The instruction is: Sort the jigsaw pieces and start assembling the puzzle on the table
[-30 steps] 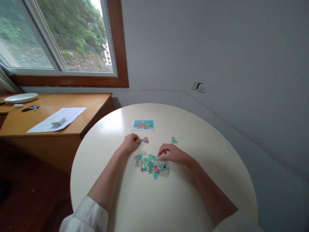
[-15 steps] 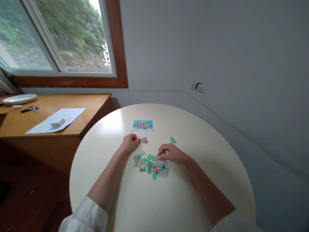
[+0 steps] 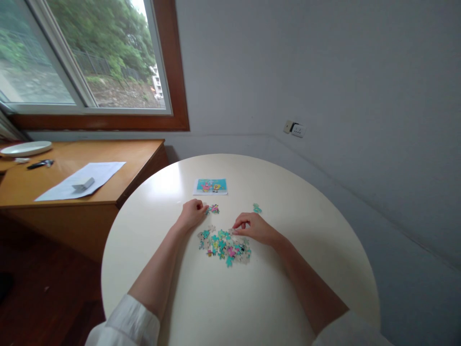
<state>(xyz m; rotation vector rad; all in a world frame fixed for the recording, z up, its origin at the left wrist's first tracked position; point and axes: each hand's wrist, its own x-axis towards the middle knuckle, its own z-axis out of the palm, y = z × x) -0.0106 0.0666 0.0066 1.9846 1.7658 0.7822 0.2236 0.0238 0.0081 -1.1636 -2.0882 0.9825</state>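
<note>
A loose pile of jigsaw puzzle pieces (image 3: 221,242), teal, white, pink and yellow, lies in the middle of the round table. At its upper right edge my right hand (image 3: 254,227) pinches a pale puzzle piece (image 3: 232,231) between thumb and finger. My left hand (image 3: 192,211) rests farther up on the left with its fingers curled. Its fingertips meet the edge of a small pink and teal cluster of puzzle pieces (image 3: 215,209); whether they grip a piece is hidden. A few teal puzzle pieces (image 3: 257,208) lie apart, beyond my right hand.
A picture card (image 3: 212,186) with cartoon figures lies beyond the hands on the white round table (image 3: 216,302). To the left, a wooden desk (image 3: 140,154) holds a paper sheet (image 3: 104,170), a small white box (image 3: 83,183) and a white plate (image 3: 27,148).
My right hand has shifted very slightly at the pile's edge, where a pale piece shows at its fingertips. The left hand stays by the small cluster. The whole view has moved a little.
</note>
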